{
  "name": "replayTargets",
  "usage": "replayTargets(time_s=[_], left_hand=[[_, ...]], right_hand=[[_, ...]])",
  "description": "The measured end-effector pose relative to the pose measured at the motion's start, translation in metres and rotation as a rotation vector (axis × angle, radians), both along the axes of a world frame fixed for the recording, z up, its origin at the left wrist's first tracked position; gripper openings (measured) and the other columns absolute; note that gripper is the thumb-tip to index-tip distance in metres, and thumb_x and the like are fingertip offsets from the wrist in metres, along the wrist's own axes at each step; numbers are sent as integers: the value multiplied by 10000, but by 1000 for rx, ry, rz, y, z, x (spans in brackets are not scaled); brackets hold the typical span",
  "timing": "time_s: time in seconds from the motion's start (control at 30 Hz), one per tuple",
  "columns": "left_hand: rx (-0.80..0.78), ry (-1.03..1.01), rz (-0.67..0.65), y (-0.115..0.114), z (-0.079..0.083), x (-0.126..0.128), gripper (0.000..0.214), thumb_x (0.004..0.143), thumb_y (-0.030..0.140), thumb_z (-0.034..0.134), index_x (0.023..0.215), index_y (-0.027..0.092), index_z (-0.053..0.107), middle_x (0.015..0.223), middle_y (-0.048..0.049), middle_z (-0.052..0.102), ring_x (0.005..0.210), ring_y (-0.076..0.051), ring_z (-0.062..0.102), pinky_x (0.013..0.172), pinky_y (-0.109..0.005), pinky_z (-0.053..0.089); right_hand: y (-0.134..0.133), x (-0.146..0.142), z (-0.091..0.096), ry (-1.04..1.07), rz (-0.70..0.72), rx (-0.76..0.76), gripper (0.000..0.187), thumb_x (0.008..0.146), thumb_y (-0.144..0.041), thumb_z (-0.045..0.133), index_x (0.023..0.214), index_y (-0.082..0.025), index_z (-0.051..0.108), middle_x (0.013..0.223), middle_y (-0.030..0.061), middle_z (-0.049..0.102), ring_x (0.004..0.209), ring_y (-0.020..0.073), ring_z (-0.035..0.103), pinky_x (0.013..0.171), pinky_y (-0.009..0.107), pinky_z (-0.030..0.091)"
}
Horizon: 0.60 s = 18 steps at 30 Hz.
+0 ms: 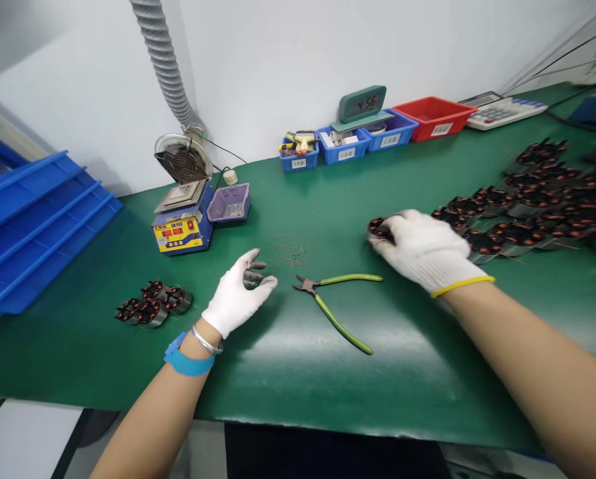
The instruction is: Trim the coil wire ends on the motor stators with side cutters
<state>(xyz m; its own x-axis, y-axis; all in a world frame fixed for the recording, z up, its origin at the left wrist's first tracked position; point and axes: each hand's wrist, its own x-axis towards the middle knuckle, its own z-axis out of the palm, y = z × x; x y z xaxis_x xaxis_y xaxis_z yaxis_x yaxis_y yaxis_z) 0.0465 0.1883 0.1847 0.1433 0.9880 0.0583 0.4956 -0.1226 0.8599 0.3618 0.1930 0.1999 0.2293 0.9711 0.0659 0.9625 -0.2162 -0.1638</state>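
Note:
My right hand (425,247), in a white glove, lies over a black wound coil part (378,229) at the near end of a row of such parts, fingers curled on it. My left hand (238,293), also gloved, hovers just above the green mat with fingers loosely spread and nothing in it. Green-handled cutters (338,303) lie open on the mat between the two hands. Short wire clippings (291,254) are scattered just beyond the cutters.
Many coil parts (542,199) cover the mat at right; three more (153,305) sit at left. A solder pot (183,213) with a fume hose (165,63) stands at back left, beside stacked blue trays (33,219). Small bins (348,143), a clock (362,103) and a calculator (502,110) line the wall.

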Motion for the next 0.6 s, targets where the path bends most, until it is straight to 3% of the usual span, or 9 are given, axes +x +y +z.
replayTargets(time_s=[0.17, 0.3, 0.47, 0.6], left_hand=[[-21, -77, 46, 10, -7, -5, 729, 767, 403, 760, 1391, 119, 509, 1210, -157, 676, 976, -225, 680, 882, -382, 557], [-49, -82, 42, 10, -10, -4, 692, 789, 353, 769, 1389, 122, 515, 1193, -148, 681, 992, -221, 688, 888, -362, 559], [-74, -23, -12, 5, -7, 2, 662, 818, 339, 774, 1394, 130, 523, 1196, -141, 689, 932, -202, 696, 858, -348, 579], [-54, 49, -30, 0, -2, 4, 657, 842, 375, 766, 1408, 140, 528, 1257, -139, 684, 995, -221, 707, 942, -386, 585]], right_hand=[[3, 35, 6, 26, -333, -71, 700, 982, -713, 273, 1384, -229, 580, 1428, 204, 517, 1192, 425, 540, 770, 479, 387], [5, 50, 2, -28, -439, -63, 735, 1014, -667, 194, 1427, -167, 540, 1440, 258, 481, 1249, 407, 504, 761, 468, 359], [-1, 49, 6, -138, -430, -44, 752, 1043, -574, 185, 1358, -15, 578, 1385, 342, 475, 1276, 426, 451, 817, 503, 327], [-12, 28, 10, -291, -214, 134, 832, 1043, -598, 140, 1324, 44, 589, 1372, 360, 476, 1287, 403, 446, 842, 497, 321]])
